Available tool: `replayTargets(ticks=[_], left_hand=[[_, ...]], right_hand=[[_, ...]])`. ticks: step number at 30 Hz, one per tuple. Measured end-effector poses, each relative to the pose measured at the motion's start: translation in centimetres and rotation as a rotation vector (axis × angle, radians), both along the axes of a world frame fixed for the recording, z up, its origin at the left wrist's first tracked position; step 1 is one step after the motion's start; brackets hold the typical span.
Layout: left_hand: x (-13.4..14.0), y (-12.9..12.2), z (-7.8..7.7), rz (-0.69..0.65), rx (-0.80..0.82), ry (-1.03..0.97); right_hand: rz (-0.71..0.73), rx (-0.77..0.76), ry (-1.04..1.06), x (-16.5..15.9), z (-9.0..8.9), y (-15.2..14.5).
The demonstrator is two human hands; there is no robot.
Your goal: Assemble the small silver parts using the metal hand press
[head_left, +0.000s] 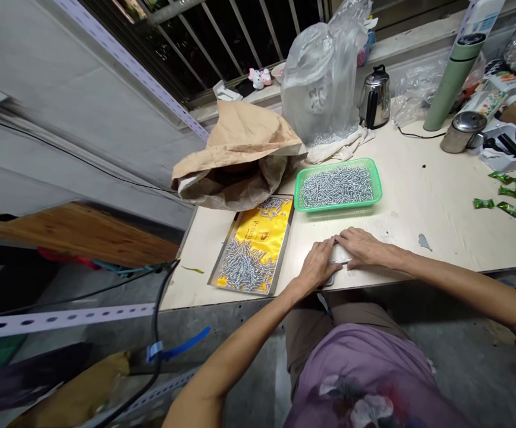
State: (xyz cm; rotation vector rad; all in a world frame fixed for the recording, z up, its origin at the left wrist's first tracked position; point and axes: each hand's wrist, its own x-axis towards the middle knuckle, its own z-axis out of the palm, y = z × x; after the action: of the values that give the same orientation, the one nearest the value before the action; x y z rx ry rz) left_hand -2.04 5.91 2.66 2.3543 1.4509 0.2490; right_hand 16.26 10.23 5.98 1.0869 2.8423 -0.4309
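Rm w/ pale table [412,199] set below far barred window [222,59].
Grey wall [71,83] seen on left, wooden board [101,232] below; dark shown thru bars; grey flr [255,380] seen near, dimly lit.

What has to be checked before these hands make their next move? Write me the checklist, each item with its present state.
1. Left hand and right hand both at the small pale object between them: ok.
2. Firm grip on that object: cannot tell; the hands partly cover it.
3. Green basket standing on the table, metal pieces inside: ok.
4. Pieces in the yellow-lined tray gathered in one pile: not ok; they lie in two patches, one at each end.
5. Tray's far end fully visible: not ok; the paper bag partly covers it in this view.
6. Green-wrapped items away from the hands: ok.
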Motion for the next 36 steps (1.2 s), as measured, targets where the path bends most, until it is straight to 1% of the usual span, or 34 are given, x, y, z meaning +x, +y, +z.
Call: replayTargets(ticks=[2,4,7,10,13,16,21,25,28,31,34,36], left_hand=[[-0.1,0.4,-0.2,-0.035,-0.035,0.048],[0.0,0.6,-0.1,-0.041,-0.049,0.089],[0.8,1.0,0.5,-0.054,-0.04,0.105],[1.7,1.6,1.1,-0.096,-0.045,0.135],[2.0,2.2,1.5,-0.118,-0.063,0.169],[2.0,2.2,1.4,-0.104,-0.079,0.156],[2.3,1.6,1.0,-0.074,-0.094,0.129],[2.7,1.5,1.4,-0.057,-0.104,0.176],[2.7,1.4,1.6,-0.041,-0.088,0.176],[2.7,0.4,1.0,0.031,-0.02,0.109],[3.2,-1.7,-0.7,0.089,0.081,-0.02],[3.8,-3.4,-2.1,0.066,0.149,-0.114]], right_hand=[[-0.033,-0.005,-0.036,0.5,0.2,-0.1],[-0.06,-0.01,-0.067,0.9,0.4,-0.2],[-0.065,-0.023,-0.05,1.3,0.8,-0.2],[-0.098,-0.04,-0.009,1.3,1.0,-0.2],[-0.095,-0.036,-0.02,1.2,1.1,-0.2],[-0.07,-0.039,-0.036,1.0,0.9,-0.2],[-0.048,-0.094,-0.08,0.8,0.6,-0.1],[-0.044,-0.09,-0.053,0.8,0.6,-0.3],[-0.054,-0.047,-0.01,1.3,0.4,-0.5],[-0.027,-0.019,0.062,2.4,-0.1,0.2],[0.069,-0.083,0.123,3.5,-0.6,1.4],[0.082,-0.105,0.144,3.7,-0.8,2.1]])
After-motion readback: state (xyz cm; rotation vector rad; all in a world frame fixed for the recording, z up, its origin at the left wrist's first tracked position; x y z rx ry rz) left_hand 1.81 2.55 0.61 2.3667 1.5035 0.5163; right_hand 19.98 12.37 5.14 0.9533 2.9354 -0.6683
